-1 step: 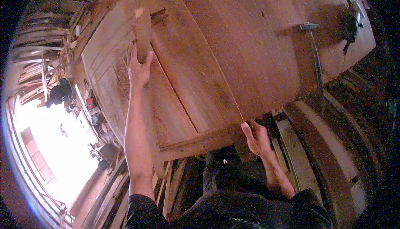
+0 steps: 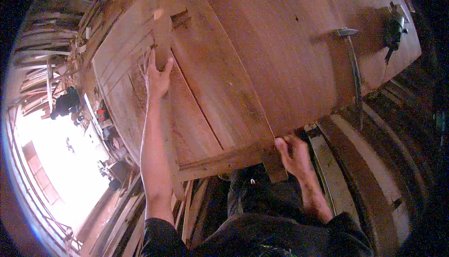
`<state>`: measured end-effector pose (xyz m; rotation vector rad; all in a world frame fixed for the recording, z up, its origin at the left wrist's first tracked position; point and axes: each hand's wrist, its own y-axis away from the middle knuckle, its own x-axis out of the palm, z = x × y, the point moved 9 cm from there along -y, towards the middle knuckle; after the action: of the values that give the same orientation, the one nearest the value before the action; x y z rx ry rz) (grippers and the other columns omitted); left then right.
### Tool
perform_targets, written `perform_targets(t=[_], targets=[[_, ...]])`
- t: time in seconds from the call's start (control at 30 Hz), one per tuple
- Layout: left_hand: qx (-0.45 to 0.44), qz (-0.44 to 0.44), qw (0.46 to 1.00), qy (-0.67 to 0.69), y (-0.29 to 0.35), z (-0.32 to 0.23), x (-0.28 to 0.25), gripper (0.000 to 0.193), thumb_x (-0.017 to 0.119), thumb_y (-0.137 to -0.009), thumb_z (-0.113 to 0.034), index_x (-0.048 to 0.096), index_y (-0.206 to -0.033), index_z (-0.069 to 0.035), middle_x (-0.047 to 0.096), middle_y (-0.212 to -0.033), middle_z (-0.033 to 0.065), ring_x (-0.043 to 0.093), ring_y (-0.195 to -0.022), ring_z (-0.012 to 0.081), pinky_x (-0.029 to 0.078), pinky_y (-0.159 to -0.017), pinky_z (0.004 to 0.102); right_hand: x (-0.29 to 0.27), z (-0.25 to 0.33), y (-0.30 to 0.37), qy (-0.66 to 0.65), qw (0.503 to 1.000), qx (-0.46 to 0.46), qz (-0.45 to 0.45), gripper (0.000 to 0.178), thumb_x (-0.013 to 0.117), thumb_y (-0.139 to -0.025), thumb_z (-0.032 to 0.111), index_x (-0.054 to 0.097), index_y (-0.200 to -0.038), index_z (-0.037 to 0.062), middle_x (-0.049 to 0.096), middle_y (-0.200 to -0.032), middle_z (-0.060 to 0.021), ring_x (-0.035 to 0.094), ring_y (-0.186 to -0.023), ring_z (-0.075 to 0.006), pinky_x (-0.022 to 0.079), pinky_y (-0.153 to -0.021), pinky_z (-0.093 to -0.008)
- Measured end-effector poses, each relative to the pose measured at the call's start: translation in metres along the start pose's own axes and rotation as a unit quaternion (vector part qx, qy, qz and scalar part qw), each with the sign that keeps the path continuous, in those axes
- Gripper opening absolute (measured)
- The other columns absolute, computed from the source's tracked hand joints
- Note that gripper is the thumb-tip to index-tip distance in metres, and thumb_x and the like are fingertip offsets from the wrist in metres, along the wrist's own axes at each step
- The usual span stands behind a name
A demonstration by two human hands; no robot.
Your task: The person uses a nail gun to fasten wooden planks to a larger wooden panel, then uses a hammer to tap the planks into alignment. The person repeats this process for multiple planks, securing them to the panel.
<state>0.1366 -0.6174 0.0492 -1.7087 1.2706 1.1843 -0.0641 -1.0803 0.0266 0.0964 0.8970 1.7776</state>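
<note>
A large curved surface of reddish-brown wooden boards (image 2: 299, 74) fills the view in front of me. My left hand (image 2: 158, 79) is on its left part, thumb and fingers on either side of a long narrow wooden strip (image 2: 162, 35). The strip runs down behind my forearm and past the lower edge. A dark gap (image 2: 199, 103) lies right of it. Farther right, a thin pale line or board edge (image 2: 243, 65) slants down to my right hand (image 2: 292, 153). That hand is closed at the lower edge, fingers curled and thumb against the corner; what it holds is hidden.
A hammer (image 2: 348, 32) with a long handle rests on the boards at the right, with a dark power tool (image 2: 395, 30) beyond it. Curved planks (image 2: 360, 163) stretch below right. Stacked timber (image 2: 47, 51) and a person in dark clothes (image 2: 67, 102) are at the left, near a bright opening.
My right hand has shifted slightly right and down along the lower edge, its fingers turning a little. My left hand stays in place on the strip.
</note>
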Motion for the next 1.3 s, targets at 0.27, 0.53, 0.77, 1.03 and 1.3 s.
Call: perform_targets(t=[0.27,0.53,0.77,1.03,1.3], targets=[[0.003,-0.022,0.999,0.038,-0.003,0.003,0.006,0.085,0.073,-0.09,-0.049,0.044,-0.152,0.002,0.035,-0.164,0.0197,0.029,-0.153,0.0365,0.021,-0.126,0.047,-0.231,0.018,-0.035,0.423,0.806,-0.104,-0.401,0.048,0.06,-0.104,0.035,0.053,-0.137,0.0008,0.06,-0.131,-0.0222,0.057,-0.124,-0.0404,0.044,-0.106,-0.0485],[0.017,-0.043,0.998,0.036,0.001,-0.008,-0.001,0.087,0.074,-0.088,-0.053,0.047,-0.15,0.001,0.038,-0.163,0.0189,0.027,-0.154,0.0367,0.015,-0.127,0.0508,-0.198,0.025,-0.038,0.218,0.931,-0.07,-0.283,0.053,0.058,-0.105,0.037,0.052,-0.139,-0.0023,0.058,-0.139,-0.0265,0.055,-0.13,-0.0412,0.043,-0.11,-0.0472],[0.023,-0.047,0.999,0.005,0.001,-0.01,-0.001,0.085,0.075,-0.087,-0.051,0.048,-0.15,0.0,0.038,-0.163,0.0161,0.027,-0.154,0.0343,0.014,-0.127,0.0515,-0.01,0.156,-0.04,0.042,0.965,-0.256,-0.037,0.055,0.067,-0.097,0.017,0.047,-0.146,0.0011,0.065,-0.126,-0.0259,0.069,-0.104,-0.0432,0.054,-0.095,-0.0464],[0.041,-0.039,0.998,-0.009,-0.002,-0.002,0.005,0.079,0.08,-0.084,-0.025,0.046,-0.154,-0.01,0.037,-0.164,0.0124,0.028,-0.154,0.0322,0.013,-0.128,0.0507,0.071,0.202,-0.103,0.061,0.973,-0.217,0.055,0.057,0.062,-0.1,0.018,0.043,-0.149,-0.0029,0.066,-0.117,-0.0338,0.065,-0.105,-0.0511,0.052,-0.089,-0.0535],[0.032,-0.031,0.999,0.009,0.001,-0.01,0.002,0.082,0.079,-0.083,-0.024,0.043,-0.154,-0.006,0.035,-0.166,0.0094,0.026,-0.155,0.0319,0.011,-0.128,0.0518,0.068,0.201,-0.111,0.043,0.97,-0.235,0.032,0.054,0.062,-0.1,0.018,0.045,-0.146,-0.0058,0.067,-0.111,-0.0335,0.067,-0.1,-0.0501,0.053,-0.086,-0.0529]])
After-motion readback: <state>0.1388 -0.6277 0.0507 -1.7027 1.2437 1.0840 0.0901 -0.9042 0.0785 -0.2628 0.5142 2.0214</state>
